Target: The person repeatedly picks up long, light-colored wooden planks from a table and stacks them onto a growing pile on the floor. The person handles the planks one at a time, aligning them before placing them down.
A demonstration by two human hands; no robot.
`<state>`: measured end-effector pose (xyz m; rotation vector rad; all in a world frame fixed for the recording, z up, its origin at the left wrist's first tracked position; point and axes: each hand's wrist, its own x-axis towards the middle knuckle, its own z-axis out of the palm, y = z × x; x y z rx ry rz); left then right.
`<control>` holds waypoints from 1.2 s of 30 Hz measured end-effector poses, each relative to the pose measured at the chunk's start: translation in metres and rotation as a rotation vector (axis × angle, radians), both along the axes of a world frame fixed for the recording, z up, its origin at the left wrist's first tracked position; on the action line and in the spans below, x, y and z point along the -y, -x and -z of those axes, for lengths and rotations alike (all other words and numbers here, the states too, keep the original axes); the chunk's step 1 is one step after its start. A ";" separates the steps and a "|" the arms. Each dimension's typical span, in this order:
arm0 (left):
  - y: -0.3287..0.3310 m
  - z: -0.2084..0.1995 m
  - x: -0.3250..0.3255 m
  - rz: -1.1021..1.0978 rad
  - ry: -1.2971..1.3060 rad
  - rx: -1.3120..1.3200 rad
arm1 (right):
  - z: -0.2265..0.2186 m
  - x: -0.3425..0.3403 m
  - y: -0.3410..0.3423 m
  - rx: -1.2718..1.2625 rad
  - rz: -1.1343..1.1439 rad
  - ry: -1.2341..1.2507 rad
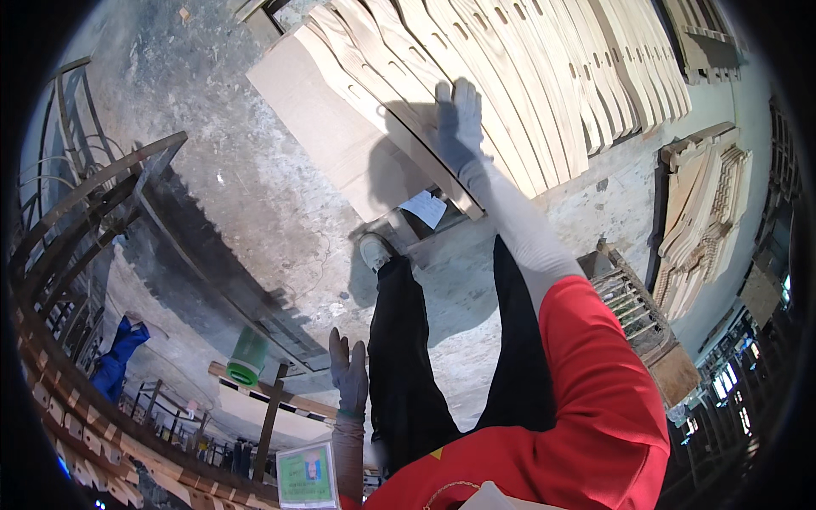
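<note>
My right hand (459, 126), in a pale glove with darker fingers, lies stretched out over a row of pale curved wooden boards (510, 93) with short slots cut in them. Its palm rests on or just above the boards near the left end of the row; the contact itself is hidden. Low beside my left leg hangs my left hand (348, 374), gloved in grey, with its fingers extended and nothing in it. A flat brown cardboard sheet (319, 127) sticks out from beneath the row, and a white paper (423, 208) lies near its corner.
Dark curved metal frames (161, 144) stand at the left, near a green roll (246, 357) and a blue cloth (119, 357). More wooden pieces (701, 212) are stacked at the right, beyond a slatted wooden crate (625, 302). The concrete floor (246, 187) lies between.
</note>
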<state>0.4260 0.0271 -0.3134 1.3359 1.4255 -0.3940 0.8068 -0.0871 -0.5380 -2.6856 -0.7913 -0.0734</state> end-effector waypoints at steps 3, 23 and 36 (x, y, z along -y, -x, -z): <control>0.010 0.003 0.000 -0.087 0.032 -0.038 | -0.019 -0.040 -0.037 -0.136 -0.008 0.192; 0.055 0.022 -0.017 -0.142 0.060 -0.130 | -0.023 -0.110 -0.025 -0.352 0.157 0.505; 0.020 0.026 -0.030 -0.055 0.018 -0.106 | 0.020 0.126 0.078 -0.270 -0.024 0.361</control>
